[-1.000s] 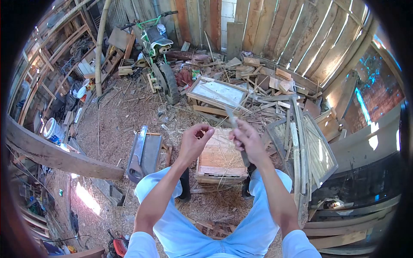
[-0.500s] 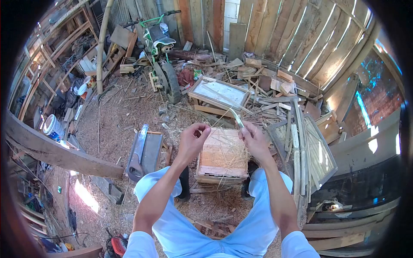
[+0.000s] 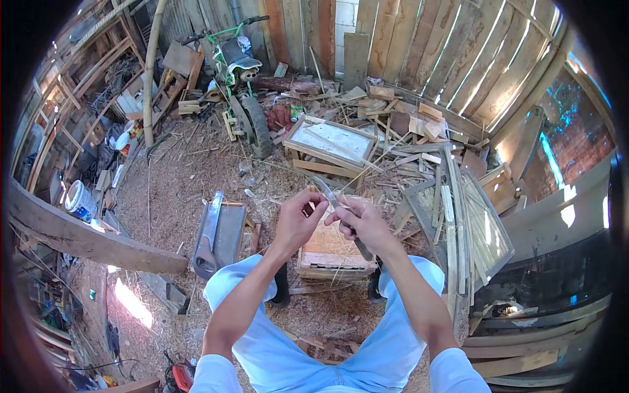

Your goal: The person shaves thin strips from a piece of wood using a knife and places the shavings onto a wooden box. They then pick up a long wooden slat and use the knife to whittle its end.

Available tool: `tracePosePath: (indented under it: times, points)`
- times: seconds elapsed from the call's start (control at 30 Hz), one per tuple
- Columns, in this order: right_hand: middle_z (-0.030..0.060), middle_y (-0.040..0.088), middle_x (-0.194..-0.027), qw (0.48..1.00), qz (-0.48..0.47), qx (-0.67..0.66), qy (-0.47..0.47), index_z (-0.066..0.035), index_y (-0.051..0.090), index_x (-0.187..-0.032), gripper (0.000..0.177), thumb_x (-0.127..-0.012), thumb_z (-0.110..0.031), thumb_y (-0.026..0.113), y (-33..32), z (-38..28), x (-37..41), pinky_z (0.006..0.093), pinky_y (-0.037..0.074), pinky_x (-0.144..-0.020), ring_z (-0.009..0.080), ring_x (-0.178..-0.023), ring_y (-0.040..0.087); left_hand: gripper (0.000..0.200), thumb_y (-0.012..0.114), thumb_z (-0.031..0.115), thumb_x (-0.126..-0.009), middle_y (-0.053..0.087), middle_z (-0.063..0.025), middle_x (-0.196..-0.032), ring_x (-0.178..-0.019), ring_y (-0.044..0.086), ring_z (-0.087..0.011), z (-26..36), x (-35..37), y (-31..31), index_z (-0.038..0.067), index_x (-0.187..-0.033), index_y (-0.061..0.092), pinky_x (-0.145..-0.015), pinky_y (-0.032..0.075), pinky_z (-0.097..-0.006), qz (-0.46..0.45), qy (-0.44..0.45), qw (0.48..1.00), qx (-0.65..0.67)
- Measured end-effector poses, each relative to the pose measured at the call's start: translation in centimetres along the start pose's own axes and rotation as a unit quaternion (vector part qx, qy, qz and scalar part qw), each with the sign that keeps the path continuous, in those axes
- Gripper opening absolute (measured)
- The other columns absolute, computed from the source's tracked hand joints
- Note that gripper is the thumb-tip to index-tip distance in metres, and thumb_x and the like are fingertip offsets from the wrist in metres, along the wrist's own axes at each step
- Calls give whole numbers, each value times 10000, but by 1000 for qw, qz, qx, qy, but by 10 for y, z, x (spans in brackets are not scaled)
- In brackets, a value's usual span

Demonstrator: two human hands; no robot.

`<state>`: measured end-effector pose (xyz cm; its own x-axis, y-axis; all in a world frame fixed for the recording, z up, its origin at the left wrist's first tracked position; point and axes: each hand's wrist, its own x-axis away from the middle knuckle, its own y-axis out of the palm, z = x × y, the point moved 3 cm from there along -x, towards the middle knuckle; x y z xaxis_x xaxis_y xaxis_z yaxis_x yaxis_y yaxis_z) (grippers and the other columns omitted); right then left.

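Observation:
My right hand (image 3: 362,224) is closed around the dark handle of a knife (image 3: 325,190), whose blade points up and to the left. Close beside it, my left hand (image 3: 301,216) is closed in a pinch near the blade. Whatever lies between its fingertips is too thin to make out. Below both hands, between my knees, stands a low wooden box (image 3: 331,257) topped with pale boards. Thin straw-like strips are scattered over it, and my hands partly cover its far side.
A handsaw (image 3: 208,239) rests on a dark framed panel (image 3: 230,232) to the left. Ahead are a white-topped wooden frame (image 3: 334,143), a small motorbike (image 3: 246,85) and scrap wood (image 3: 406,124). Slatted frames (image 3: 458,223) lean at right; a beam (image 3: 92,232) crosses the left.
My right hand has moved left, close to my left hand. The knife has swung with it, and its dark handle now shows below my fingers. My left hand has shifted slightly right.

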<state>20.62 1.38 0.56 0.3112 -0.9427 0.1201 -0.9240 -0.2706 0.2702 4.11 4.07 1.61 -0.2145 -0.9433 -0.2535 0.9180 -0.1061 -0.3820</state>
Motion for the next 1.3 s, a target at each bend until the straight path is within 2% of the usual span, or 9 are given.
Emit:
tracePosePath:
  times: [0.1,0.17,0.37,0.57,0.73,0.83,1.03,1.2,1.3]
  points:
    - [94,642,-887,999,-6,-32,14,-18,486,-1276,369,-943,-168,545,-4,1,-2,168,355,-456,40,-559,433,124,673,116,-844,587,-15,-708,-580,478,-54,2,0,1,14,-914,665,-525,385,-228,3,34,999,1]
    - [87,635,-877,995,45,-88,15,-7,508,-1242,342,-938,-159,551,-12,-5,2,160,355,-455,38,-561,434,106,678,89,-830,597,-35,-739,-568,504,-81,6,-1,0,11,-899,656,-516,400,-242,2,56,998,-18]
    - [89,632,-882,992,25,-116,51,17,554,-1102,224,-945,-142,535,1,-8,8,163,346,-442,34,-566,425,79,679,44,-805,601,-72,-759,-573,559,-128,13,4,2,10,-861,634,-511,427,-265,19,97,994,-43]
    - [86,622,-878,978,93,-183,28,-4,554,-1132,229,-943,-131,534,-24,-12,5,152,341,-445,35,-567,426,81,682,32,-798,603,-72,-769,-563,568,-135,14,3,-3,8,-857,631,-494,432,-259,47,144,986,-75]
    - [81,616,-876,980,32,-186,63,-14,549,-1166,256,-938,-130,542,-4,-10,12,151,339,-449,39,-568,426,84,682,30,-796,603,-75,-773,-565,568,-144,20,4,-1,8,-858,630,-499,441,-264,28,143,987,-75]
    - [66,608,-859,982,14,-178,65,-38,555,-1076,183,-923,-138,574,-2,-7,9,158,331,-427,38,-550,440,92,682,28,-794,603,-72,-773,-570,571,-145,23,4,0,10,-869,631,-500,444,-264,26,139,987,-78]
    - [50,593,-849,980,82,-180,24,-16,552,-1202,296,-933,-139,557,-20,-15,10,156,324,-432,31,-564,415,92,678,32,-793,601,-65,-773,-550,568,-148,17,4,-2,20,-870,629,-490,442,-267,39,152,984,-90]
    - [36,568,-847,973,87,-212,23,-34,528,-1233,317,-934,-137,552,-26,-17,14,151,318,-431,30,-560,418,80,675,46,-796,608,-57,-785,-526,563,-152,13,4,-6,35,-858,626,-485,444,-271,45,157,982,-92]
    - [19,570,-851,977,36,-199,63,-76,503,-1290,362,-938,-145,547,-9,-8,11,144,323,-451,29,-556,408,80,675,42,-795,608,-54,-785,-528,565,-152,17,6,-3,37,-857,625,-491,450,-269,40,169,978,-111]
